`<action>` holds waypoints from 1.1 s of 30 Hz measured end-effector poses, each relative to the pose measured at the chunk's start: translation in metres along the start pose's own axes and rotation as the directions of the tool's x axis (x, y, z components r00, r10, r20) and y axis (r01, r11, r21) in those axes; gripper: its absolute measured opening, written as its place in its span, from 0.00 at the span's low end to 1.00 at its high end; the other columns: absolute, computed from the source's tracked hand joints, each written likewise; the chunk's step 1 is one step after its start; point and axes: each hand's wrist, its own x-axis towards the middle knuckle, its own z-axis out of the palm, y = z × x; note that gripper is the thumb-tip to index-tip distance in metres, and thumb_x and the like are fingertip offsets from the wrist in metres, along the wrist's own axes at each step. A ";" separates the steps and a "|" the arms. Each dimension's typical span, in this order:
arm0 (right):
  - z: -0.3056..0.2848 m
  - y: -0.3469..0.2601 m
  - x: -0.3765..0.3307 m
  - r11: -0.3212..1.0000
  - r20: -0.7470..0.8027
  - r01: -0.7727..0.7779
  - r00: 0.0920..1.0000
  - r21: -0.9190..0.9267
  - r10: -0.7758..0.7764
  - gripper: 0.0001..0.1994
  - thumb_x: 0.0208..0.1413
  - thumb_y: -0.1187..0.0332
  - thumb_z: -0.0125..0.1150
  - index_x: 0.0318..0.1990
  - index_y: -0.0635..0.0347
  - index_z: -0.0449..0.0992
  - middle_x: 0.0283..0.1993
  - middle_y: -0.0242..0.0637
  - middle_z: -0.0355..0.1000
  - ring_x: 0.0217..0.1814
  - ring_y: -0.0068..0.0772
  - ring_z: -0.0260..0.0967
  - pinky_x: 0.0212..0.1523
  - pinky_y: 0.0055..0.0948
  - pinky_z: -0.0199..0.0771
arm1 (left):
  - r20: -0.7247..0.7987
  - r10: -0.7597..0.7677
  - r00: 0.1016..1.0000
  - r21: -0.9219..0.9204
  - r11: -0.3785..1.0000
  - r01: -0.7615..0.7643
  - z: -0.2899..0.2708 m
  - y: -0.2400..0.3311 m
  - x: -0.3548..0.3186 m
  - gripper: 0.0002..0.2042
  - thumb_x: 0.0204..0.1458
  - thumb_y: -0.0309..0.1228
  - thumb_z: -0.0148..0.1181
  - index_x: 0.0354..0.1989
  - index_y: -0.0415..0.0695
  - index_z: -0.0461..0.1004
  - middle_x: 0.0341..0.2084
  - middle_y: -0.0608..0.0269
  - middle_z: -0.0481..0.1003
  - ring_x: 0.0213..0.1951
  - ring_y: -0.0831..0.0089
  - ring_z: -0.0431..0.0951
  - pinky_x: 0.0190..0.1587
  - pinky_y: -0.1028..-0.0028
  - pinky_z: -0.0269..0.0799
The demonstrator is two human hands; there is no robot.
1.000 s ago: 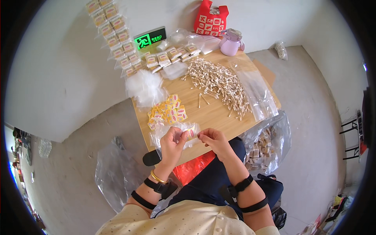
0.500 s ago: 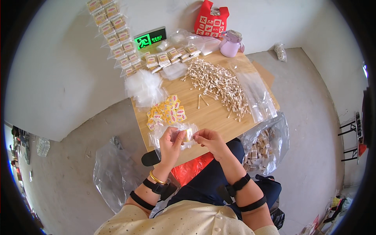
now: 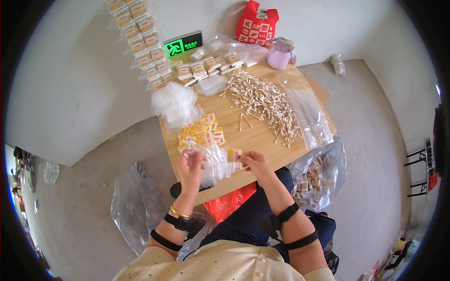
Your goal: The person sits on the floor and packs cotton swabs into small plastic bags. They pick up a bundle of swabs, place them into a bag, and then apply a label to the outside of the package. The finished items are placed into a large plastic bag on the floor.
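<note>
My right hand (image 3: 256, 165) pinches a small yellow-and-white card (image 3: 234, 155) by its right edge, above the near part of the table. Whether the card sits inside a clear bag, I cannot tell. My left hand (image 3: 190, 165) hovers to the left, its fingers loosely bent and apart, with nothing visible in them. Between the hands lies a pile of small clear plastic bags (image 3: 214, 167). Just beyond it is a heap of similar yellow cards (image 3: 205, 133). A large pile of cotton swabs (image 3: 267, 104) spreads over the middle and right of the table (image 3: 229, 122).
More clear bags (image 3: 174, 104) lie at the left edge. Filled swab packs (image 3: 198, 70) line the back, and others hang in a strip (image 3: 146, 40). A lilac jug (image 3: 280, 54) and red bag (image 3: 257, 27) stand behind. A plastic sack of packs (image 3: 316, 180) is at the right.
My hands have moved apart. The left hand let go and shifted left, while the right moved slightly right with the card. The clear bag pile between them is now more exposed.
</note>
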 end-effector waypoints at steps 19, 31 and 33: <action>0.057 0.001 0.000 0.982 0.169 0.190 0.968 -0.011 -0.186 0.09 0.57 0.66 0.65 0.34 0.65 0.77 0.28 0.31 0.76 0.32 0.19 0.71 0.35 0.21 0.69 | 0.057 -0.203 0.977 0.110 0.974 0.196 -0.027 -0.004 0.000 0.13 0.63 0.40 0.56 0.33 0.43 0.75 0.18 0.71 0.73 0.20 0.84 0.70 0.22 0.83 0.61; 0.069 0.044 0.016 0.902 -0.062 0.200 0.969 -0.383 -0.241 0.09 0.55 0.67 0.64 0.33 0.64 0.78 0.23 0.36 0.76 0.26 0.23 0.75 0.27 0.25 0.69 | 0.494 0.279 0.823 0.783 0.269 -0.561 -0.019 -0.013 -0.006 0.26 0.60 0.43 0.53 0.63 0.42 0.62 0.65 0.47 0.59 0.68 0.49 0.54 0.68 0.49 0.45; 0.069 0.047 0.015 0.884 -0.042 0.220 0.965 -0.413 -0.260 0.08 0.56 0.68 0.64 0.35 0.66 0.77 0.24 0.36 0.75 0.26 0.20 0.73 0.27 0.23 0.69 | 0.563 0.137 0.815 0.800 0.157 -0.579 -0.010 -0.028 -0.014 0.32 0.60 0.48 0.50 0.68 0.41 0.55 0.69 0.46 0.51 0.71 0.48 0.45 0.70 0.48 0.36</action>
